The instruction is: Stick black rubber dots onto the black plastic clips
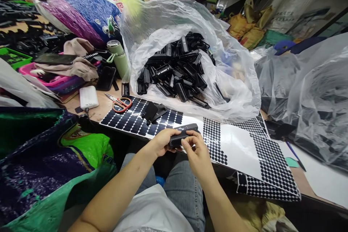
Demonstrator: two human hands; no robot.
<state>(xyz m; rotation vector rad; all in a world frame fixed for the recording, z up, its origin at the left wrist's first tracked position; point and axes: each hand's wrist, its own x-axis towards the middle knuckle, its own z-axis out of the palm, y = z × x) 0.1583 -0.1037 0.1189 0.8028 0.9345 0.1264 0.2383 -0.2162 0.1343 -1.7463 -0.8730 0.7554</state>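
Just over the table's front edge, my left hand [164,142] grips a black plastic part [182,135] with a ribbed or patterned face. The fingers of my right hand [196,148] are bent against its right end, also gripping it. Beneath and behind them lies a sheet of black stickers [130,121], with a few flat black pieces [153,111] on top. A white sheet with round black dots [214,141] spreads to the right. Behind, a clear plastic bag [236,105] lies open, with a heap of similar black parts [176,69] inside.
Red-handled scissors [121,104], a white power bank [88,96], a black phone [106,78] and a green bottle [118,59] stand or lie at the left. A pink basket [29,70] holds cloth. Another clear bag [320,105] bulges at the right. A dark sack [35,163] flanks my left arm.
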